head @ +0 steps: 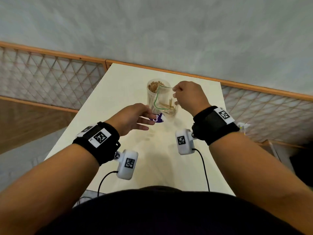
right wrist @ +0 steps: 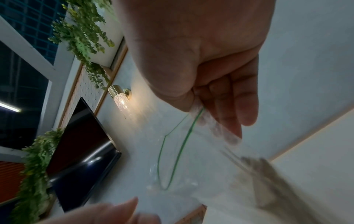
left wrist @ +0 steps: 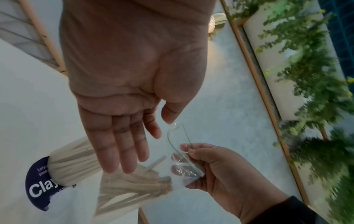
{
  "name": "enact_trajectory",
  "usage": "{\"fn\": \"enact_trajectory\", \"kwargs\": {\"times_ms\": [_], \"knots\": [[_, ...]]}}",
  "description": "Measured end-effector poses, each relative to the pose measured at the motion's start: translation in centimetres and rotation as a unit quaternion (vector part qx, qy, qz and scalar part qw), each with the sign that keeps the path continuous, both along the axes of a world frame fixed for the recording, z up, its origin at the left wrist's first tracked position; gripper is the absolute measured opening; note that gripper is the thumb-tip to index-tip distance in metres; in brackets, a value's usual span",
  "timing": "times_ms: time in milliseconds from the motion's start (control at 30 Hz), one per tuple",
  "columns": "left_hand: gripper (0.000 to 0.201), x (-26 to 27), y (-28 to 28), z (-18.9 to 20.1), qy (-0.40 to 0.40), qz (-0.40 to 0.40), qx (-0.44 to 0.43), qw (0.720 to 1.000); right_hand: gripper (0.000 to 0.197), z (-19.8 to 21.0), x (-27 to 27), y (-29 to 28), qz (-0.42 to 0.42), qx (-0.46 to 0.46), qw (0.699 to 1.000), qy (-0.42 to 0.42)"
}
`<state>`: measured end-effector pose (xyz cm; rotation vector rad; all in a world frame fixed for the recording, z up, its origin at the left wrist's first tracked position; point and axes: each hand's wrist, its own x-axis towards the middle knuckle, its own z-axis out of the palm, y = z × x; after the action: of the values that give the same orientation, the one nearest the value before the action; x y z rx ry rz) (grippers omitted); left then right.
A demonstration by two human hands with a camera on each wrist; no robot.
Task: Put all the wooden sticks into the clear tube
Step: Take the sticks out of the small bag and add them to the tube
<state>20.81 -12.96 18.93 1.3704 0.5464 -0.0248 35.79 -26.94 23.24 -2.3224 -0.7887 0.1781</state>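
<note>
Cream table point(head: 186, 150); clear tube point(head: 153, 99) label "Clay".

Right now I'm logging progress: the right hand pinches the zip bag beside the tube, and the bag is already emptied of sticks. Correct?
Not quite. The right hand does pinch the zip bag beside the tube, but the bag is not empty: the left wrist view shows a bundle of sticks inside it.

Lounge-like room: wall lamp point(right wrist: 121, 99), greenery point(left wrist: 310, 63)
</note>
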Motion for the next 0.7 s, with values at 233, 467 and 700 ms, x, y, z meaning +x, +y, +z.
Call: {"fn": "enact_trajectory", "kwargs": {"times_ms": [233, 467, 700], "knots": [[0.046, -0.3, 3.4, -1.3, -0.024, 0.046, -0.181, 0.982, 0.018, 3.8, -1.5, 4.0, 0.02, 0.302, 0.932, 0.2], [0.043, 1.1, 6.2, 0.1, -0.221, 0.12, -0.349, 0.902, 0.018, 2.2, -2.8, 6.3, -0.004, 0.421, 0.854, 0.305], [0.06, 3.3, 9.8, 1.2, -0.283, 0.117, -0.373, 0.876, 0.026, 1.0, -1.3, 8.3, 0.021, 0.331, 0.887, 0.321]]}}
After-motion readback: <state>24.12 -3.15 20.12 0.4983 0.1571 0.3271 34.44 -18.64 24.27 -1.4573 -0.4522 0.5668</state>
